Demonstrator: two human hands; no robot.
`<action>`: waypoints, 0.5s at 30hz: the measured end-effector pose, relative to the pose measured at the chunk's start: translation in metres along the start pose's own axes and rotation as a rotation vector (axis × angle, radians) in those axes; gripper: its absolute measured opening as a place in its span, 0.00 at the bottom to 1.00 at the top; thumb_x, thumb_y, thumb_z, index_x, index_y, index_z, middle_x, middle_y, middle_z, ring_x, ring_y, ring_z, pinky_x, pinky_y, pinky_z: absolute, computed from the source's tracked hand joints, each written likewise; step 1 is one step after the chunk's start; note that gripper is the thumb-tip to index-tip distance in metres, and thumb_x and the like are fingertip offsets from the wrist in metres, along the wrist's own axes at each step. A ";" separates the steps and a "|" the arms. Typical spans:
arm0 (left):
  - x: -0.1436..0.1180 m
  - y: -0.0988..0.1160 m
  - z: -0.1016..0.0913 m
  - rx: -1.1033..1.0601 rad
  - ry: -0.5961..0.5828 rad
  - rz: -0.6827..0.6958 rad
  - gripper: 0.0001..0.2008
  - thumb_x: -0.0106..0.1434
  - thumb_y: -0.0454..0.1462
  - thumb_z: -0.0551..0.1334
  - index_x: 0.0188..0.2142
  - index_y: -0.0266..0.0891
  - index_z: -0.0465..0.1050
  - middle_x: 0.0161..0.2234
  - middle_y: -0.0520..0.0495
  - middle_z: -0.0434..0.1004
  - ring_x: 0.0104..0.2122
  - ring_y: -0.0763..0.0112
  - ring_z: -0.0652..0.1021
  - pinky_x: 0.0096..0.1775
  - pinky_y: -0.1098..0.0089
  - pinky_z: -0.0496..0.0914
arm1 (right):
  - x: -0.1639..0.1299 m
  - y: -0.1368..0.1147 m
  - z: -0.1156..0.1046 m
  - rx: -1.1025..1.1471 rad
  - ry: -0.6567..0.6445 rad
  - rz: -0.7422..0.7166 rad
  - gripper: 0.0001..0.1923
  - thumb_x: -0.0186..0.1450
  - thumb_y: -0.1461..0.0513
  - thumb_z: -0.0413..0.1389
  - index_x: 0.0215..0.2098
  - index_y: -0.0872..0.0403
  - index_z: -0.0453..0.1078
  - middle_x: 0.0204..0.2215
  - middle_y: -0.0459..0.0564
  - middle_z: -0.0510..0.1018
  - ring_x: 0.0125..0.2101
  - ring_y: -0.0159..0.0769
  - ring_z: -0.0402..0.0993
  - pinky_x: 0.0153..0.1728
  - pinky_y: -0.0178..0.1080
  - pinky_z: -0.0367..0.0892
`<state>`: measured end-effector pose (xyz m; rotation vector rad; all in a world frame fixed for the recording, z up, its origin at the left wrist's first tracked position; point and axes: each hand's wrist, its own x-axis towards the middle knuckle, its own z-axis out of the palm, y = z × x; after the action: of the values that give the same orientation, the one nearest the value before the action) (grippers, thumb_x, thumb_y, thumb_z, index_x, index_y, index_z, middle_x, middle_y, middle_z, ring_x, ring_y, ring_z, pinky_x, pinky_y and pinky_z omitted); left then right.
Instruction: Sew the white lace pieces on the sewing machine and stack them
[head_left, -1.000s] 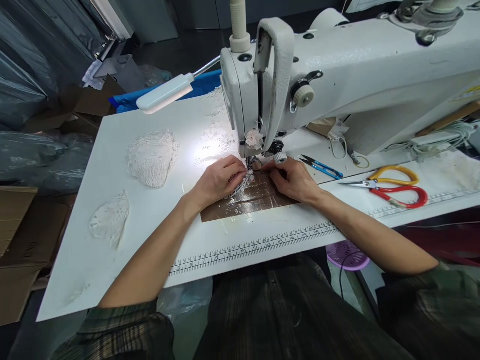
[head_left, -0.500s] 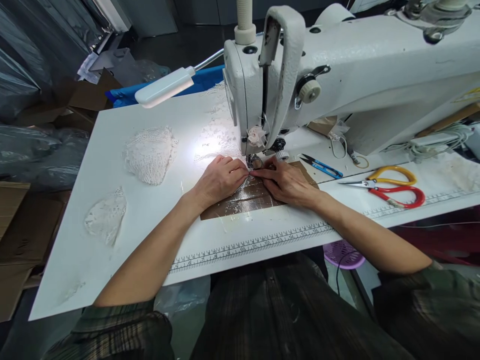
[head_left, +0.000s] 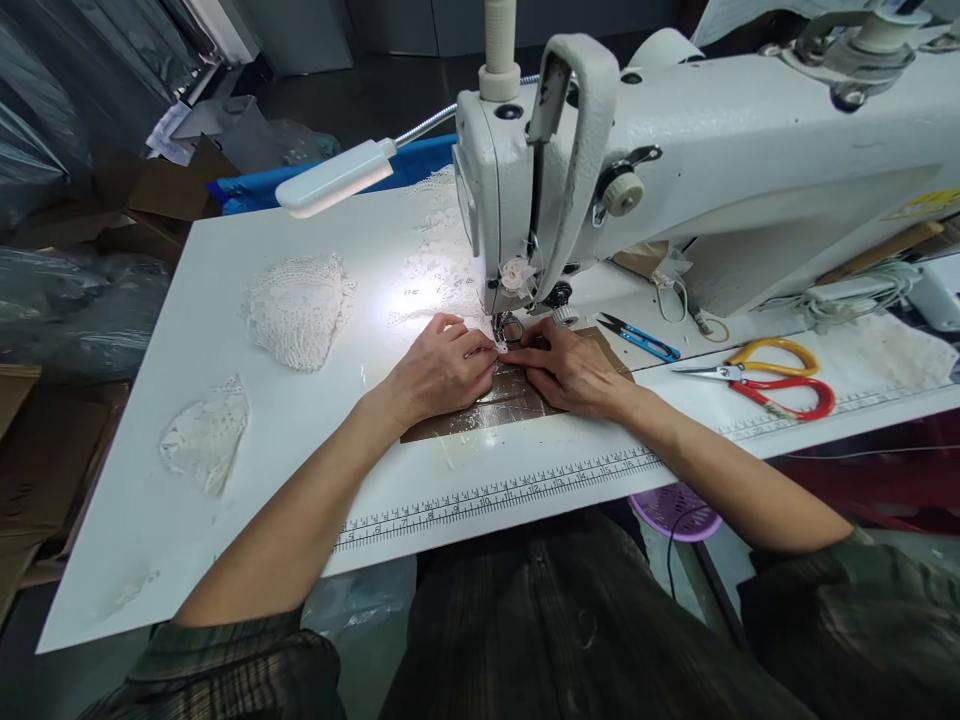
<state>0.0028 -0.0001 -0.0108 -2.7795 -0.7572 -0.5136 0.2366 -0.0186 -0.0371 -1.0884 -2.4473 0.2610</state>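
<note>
Hidden under the fingertips of left hand (head_left: pixel 439 366) and right hand (head_left: pixel 571 368): nearly all of the small lace piece (head_left: pixel 489 350); grip on it impossible to tell. Needle and presser foot (head_left: pixel 510 327) too small and shadowed to make out. Sewing machine (head_left: pixel 705 170) cut off by top and right edges. Washed out by lamp glare: lace trim (head_left: pixel 431 280). Ruler markings (head_left: pixel 495 492) too fine to read. Purple basket (head_left: pixel 675 508) mostly covered by table (head_left: pixel 225 450).

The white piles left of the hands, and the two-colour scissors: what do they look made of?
The white piles look like lace or crocheted fabric: an openwork pattern with scalloped edges. The scissors seem to have glossy plastic-coated handles, one yellow and one red, and bare metal blades that catch the light.
</note>
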 end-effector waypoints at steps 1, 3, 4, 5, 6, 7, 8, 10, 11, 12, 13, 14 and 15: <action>0.000 0.001 0.000 0.007 -0.001 0.003 0.12 0.69 0.35 0.56 0.37 0.37 0.80 0.40 0.44 0.82 0.34 0.66 0.78 0.47 0.58 0.71 | 0.000 0.000 0.000 -0.008 -0.006 -0.010 0.20 0.70 0.62 0.47 0.54 0.46 0.76 0.44 0.56 0.69 0.42 0.44 0.69 0.40 0.47 0.71; -0.001 0.001 -0.001 0.018 -0.001 0.004 0.12 0.69 0.35 0.56 0.38 0.37 0.80 0.40 0.44 0.82 0.34 0.66 0.79 0.50 0.56 0.70 | 0.001 0.000 -0.001 -0.021 -0.017 -0.017 0.20 0.70 0.61 0.47 0.54 0.47 0.76 0.43 0.57 0.70 0.42 0.45 0.69 0.40 0.48 0.71; -0.001 0.002 -0.001 0.023 0.001 0.001 0.12 0.68 0.35 0.56 0.38 0.37 0.80 0.40 0.44 0.82 0.35 0.65 0.79 0.51 0.55 0.70 | 0.001 0.000 -0.001 -0.026 -0.024 -0.016 0.20 0.71 0.61 0.47 0.55 0.47 0.75 0.43 0.57 0.70 0.43 0.45 0.69 0.41 0.48 0.72; -0.002 0.002 -0.001 0.026 0.001 -0.004 0.12 0.68 0.35 0.56 0.38 0.37 0.80 0.40 0.44 0.82 0.35 0.65 0.79 0.53 0.54 0.69 | 0.002 0.000 -0.002 -0.029 -0.032 -0.014 0.20 0.71 0.61 0.47 0.55 0.48 0.75 0.43 0.57 0.70 0.43 0.46 0.69 0.41 0.48 0.72; -0.002 0.002 -0.002 0.026 -0.004 -0.009 0.12 0.68 0.35 0.56 0.39 0.37 0.80 0.40 0.44 0.82 0.35 0.65 0.79 0.53 0.53 0.69 | 0.002 -0.001 -0.002 -0.032 -0.041 -0.011 0.20 0.71 0.61 0.47 0.55 0.49 0.75 0.44 0.58 0.70 0.44 0.46 0.69 0.41 0.48 0.72; -0.002 0.002 -0.002 0.023 -0.010 -0.015 0.12 0.68 0.35 0.57 0.39 0.37 0.80 0.40 0.45 0.81 0.35 0.65 0.79 0.54 0.53 0.68 | 0.002 -0.002 -0.003 -0.036 -0.048 -0.007 0.20 0.71 0.61 0.47 0.55 0.49 0.75 0.44 0.58 0.71 0.44 0.46 0.69 0.41 0.48 0.72; -0.003 0.002 -0.002 0.017 -0.019 -0.022 0.12 0.68 0.35 0.57 0.39 0.38 0.80 0.41 0.45 0.81 0.35 0.65 0.79 0.55 0.52 0.68 | 0.002 -0.004 -0.003 -0.041 -0.053 -0.003 0.20 0.71 0.61 0.46 0.55 0.50 0.74 0.44 0.58 0.71 0.44 0.46 0.70 0.41 0.48 0.72; -0.003 0.002 -0.002 0.000 -0.037 -0.034 0.11 0.68 0.35 0.57 0.39 0.38 0.80 0.42 0.45 0.81 0.36 0.65 0.79 0.55 0.52 0.67 | 0.002 -0.007 -0.005 -0.053 -0.056 -0.002 0.20 0.71 0.61 0.46 0.56 0.50 0.74 0.44 0.59 0.71 0.44 0.47 0.70 0.41 0.49 0.72; -0.003 0.002 -0.003 -0.009 -0.045 -0.039 0.11 0.67 0.35 0.57 0.39 0.38 0.79 0.42 0.45 0.80 0.36 0.64 0.79 0.56 0.52 0.67 | 0.003 -0.009 -0.006 -0.063 -0.057 -0.002 0.20 0.71 0.62 0.46 0.56 0.50 0.73 0.44 0.59 0.71 0.44 0.47 0.70 0.41 0.49 0.72; -0.004 0.002 -0.003 -0.016 -0.054 -0.044 0.11 0.67 0.35 0.57 0.40 0.38 0.79 0.43 0.44 0.80 0.37 0.64 0.79 0.56 0.52 0.67 | 0.003 -0.011 -0.006 -0.076 -0.058 -0.001 0.20 0.71 0.62 0.46 0.56 0.50 0.73 0.45 0.59 0.71 0.45 0.47 0.70 0.42 0.49 0.72; -0.004 0.001 -0.003 -0.019 -0.062 -0.050 0.11 0.67 0.35 0.57 0.41 0.38 0.79 0.44 0.44 0.80 0.38 0.64 0.79 0.56 0.53 0.67 | 0.003 -0.013 -0.007 -0.089 -0.061 0.002 0.20 0.71 0.63 0.47 0.56 0.51 0.72 0.45 0.59 0.71 0.45 0.47 0.70 0.43 0.49 0.72; -0.004 0.001 -0.003 -0.021 -0.073 -0.057 0.11 0.68 0.35 0.56 0.42 0.38 0.78 0.45 0.44 0.79 0.38 0.64 0.78 0.55 0.53 0.67 | 0.004 -0.015 -0.008 -0.102 -0.066 0.005 0.20 0.71 0.63 0.46 0.57 0.51 0.71 0.46 0.58 0.71 0.45 0.47 0.70 0.44 0.49 0.72; -0.004 0.001 -0.003 -0.022 -0.084 -0.065 0.12 0.68 0.36 0.56 0.43 0.38 0.78 0.46 0.44 0.79 0.38 0.63 0.78 0.55 0.53 0.67 | 0.004 -0.017 -0.008 -0.114 -0.071 0.009 0.20 0.71 0.64 0.46 0.57 0.51 0.71 0.46 0.59 0.71 0.45 0.46 0.70 0.44 0.49 0.72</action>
<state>-0.0012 -0.0035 -0.0096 -2.8199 -0.8671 -0.4215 0.2266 -0.0269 -0.0225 -1.1567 -2.5481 0.1669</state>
